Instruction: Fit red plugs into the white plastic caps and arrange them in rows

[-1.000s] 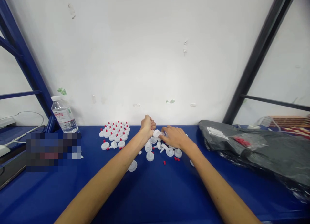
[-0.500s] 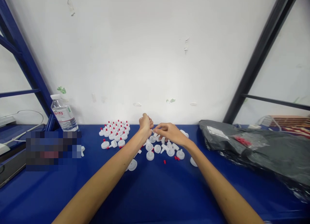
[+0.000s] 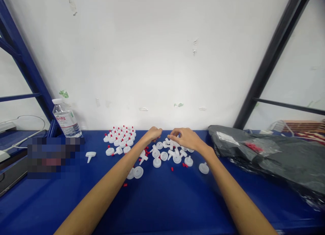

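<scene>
Both hands are above the middle of the blue counter (image 3: pixel 162 203), near the wall (image 3: pixel 162 59). The L hand (image 3: pixel 153 133) has its fingers curled inward; if it grasps smth. inside, I cannot tell. The R hand (image 3: pixel 185 137) is bent over the loose white parts (image 3: pixel 164 156), w/ fingertips close to the upper pcs.; I cannot tell if smth. is pinched there. These parts, i.e. round caps and spouts, lie mixed in the centre, in front of the hands. Some red tips (image 3: pixel 172 169) lie among and before them. To the left, the white caps w/ red tips on (image 3: pixel 117 142) stand upright in a tight group. One single spout (image 3: pixel 90 155) is farther left, nearer the water bottle (image 3: pixel 66 121). On the right side is a dark plastic bag (image 3: pixel 286 167).
</scene>
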The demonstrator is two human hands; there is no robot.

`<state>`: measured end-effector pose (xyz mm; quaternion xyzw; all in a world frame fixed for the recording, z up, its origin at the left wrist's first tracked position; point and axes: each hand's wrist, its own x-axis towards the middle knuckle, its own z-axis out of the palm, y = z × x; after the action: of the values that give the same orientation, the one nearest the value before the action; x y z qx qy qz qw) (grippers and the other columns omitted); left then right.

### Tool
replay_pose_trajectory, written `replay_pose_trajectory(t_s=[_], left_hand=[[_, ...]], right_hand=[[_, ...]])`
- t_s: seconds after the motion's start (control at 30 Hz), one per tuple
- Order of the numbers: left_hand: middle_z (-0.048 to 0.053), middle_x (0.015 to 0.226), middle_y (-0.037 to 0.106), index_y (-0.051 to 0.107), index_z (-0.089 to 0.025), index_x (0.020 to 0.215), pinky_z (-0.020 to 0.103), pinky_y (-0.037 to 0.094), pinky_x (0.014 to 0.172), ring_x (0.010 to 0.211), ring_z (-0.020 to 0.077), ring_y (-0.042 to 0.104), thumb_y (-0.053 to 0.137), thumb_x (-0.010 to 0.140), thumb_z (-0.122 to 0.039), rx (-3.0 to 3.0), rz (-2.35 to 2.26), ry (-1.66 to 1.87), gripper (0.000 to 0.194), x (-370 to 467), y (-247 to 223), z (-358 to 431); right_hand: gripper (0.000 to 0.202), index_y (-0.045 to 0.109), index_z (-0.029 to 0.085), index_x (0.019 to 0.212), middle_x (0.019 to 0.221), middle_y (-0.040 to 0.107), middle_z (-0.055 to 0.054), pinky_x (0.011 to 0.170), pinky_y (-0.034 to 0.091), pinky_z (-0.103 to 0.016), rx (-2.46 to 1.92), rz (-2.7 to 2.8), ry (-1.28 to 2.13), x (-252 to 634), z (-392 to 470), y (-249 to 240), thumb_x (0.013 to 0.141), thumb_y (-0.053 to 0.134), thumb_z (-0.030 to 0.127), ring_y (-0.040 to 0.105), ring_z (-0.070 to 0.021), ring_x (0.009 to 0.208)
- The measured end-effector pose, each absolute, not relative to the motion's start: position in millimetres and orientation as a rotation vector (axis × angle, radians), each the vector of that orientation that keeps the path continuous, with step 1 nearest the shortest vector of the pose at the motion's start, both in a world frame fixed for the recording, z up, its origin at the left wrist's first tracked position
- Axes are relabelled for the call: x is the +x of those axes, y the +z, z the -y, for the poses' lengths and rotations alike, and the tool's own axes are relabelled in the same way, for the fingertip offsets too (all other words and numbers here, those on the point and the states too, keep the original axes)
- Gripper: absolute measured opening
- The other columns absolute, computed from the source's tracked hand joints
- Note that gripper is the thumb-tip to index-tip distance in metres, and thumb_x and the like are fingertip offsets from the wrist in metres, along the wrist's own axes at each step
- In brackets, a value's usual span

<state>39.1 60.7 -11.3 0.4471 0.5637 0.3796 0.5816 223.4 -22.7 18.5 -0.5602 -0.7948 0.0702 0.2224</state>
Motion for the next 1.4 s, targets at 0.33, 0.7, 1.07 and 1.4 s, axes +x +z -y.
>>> replay_pose_trajectory(t_s=[0.33, 0.7, 1.07, 1.4], left_hand=[[0.002, 0.042, 0.056, 0.055, -0.016, 0.055, 0.02, 0.028, 0.035, 0.032, 0.0121, 0.05, 0.066, 0.086, -0.023, 1.286, -1.185, 0.871, 0.034, 29.8, -10.3, -53.9], [-0.001, 0.03, 0.044, 0.05, -0.02, 0.044, 0.026, 0.022, 0.04, 0.029, 0.0124, 0.036, 0.065, 0.081, -0.022, 1.423, -1.217, 0.941, 0.04, 20.4, -13.5, -63.8], [0.005, 0.037, 0.057, 0.058, -0.019, 0.048, 0.026, 0.037, 0.046, 0.037, 0.0185, 0.051, 0.062, 0.078, -0.022, 1.574, -1.236, 0.848, 0.03, 16.8, -4.5, -55.0], [0.002, 0.042, 0.048, 0.055, -0.02, 0.043, 0.028, 0.03, 0.054, 0.047, 0.0175, 0.045, 0.06, 0.084, -0.029, 1.979, -1.365, 1.119, 0.043, -7.5, 23.0, -14.3]], right_hand=[[0.044, 0.072, 0.024, 0.089, 0.084, 0.076, -0.002, 0.065, 0.04, -0.027, -1.471, 2.122, 0.159, 217.4, 24.2, 18.3, 0.095, 0.044, 0.058, 0.067, -0.0191, 0.076], [0.046, 0.073, 0.023, 0.086, 0.079, 0.073, -0.003, 0.062, 0.038, -0.025, -1.471, 2.114, 0.083, 215.6, 23.8, 19.4, 0.099, 0.039, 0.049, 0.062, -0.0167, 0.067], [0.048, 0.073, 0.024, 0.085, 0.073, 0.072, -0.001, 0.061, 0.036, -0.026, -1.489, 2.117, 0.09, 215.9, 24.6, 20.3, 0.101, 0.035, 0.047, 0.062, -0.0169, 0.065], [0.047, 0.072, 0.024, 0.081, 0.068, 0.07, 0.0, 0.058, 0.032, -0.027, -1.459, 2.092, 0.054, 214.0, 26.5, 20.7, 0.101, 0.035, 0.046, 0.059, -0.016, 0.061]])
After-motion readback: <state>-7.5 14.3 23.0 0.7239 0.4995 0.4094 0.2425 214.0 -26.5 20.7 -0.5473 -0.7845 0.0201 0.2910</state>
